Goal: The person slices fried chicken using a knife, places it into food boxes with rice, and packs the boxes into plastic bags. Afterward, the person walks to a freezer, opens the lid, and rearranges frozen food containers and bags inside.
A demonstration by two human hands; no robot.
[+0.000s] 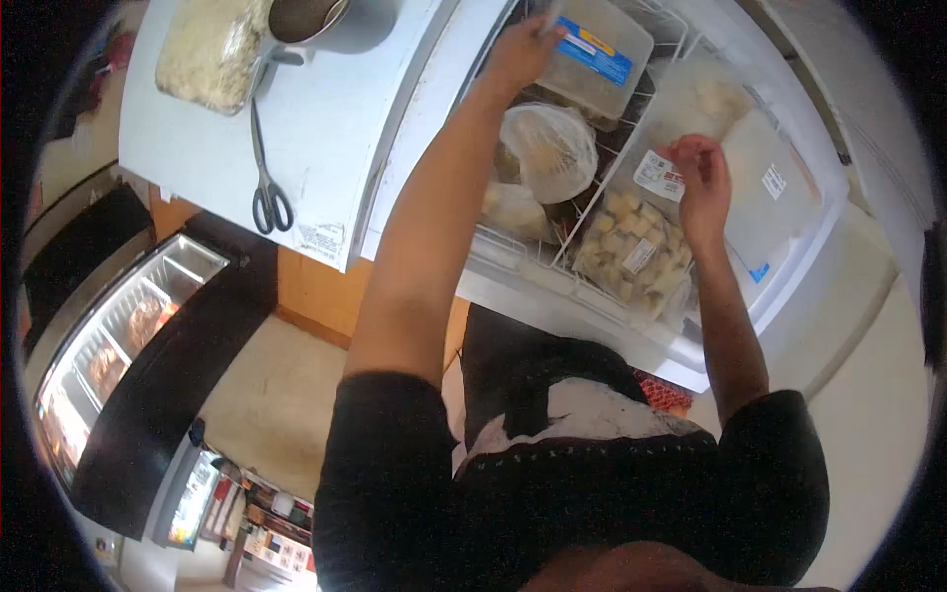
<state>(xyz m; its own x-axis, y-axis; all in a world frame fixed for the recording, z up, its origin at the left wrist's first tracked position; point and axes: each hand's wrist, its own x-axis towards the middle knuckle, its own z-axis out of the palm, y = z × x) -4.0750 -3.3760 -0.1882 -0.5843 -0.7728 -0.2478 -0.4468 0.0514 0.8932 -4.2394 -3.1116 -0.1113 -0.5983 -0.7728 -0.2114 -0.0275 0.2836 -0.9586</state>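
Observation:
My left hand point(523, 51) grips the left edge of a clear plastic container point(594, 87) with a blue and yellow label, inside the open chest freezer point(829, 212). Loosely bent, my right hand point(702, 178) hovers over the right side with nothing visible in it, beside a white printed label point(658, 175). Just below it lies a clear bag of pale chunks point(631, 242). A cloudy plastic bag point(552, 153) rests beneath the container, in a white wire basket point(590, 212).
Left of the freezer, a white surface point(330, 109) holds black-handled scissors point(266, 192), a wrapped pale block point(210, 54) and a metal cup point(308, 18). A lit display case point(128, 335) stands at the far left. The freezer rim runs close to my body.

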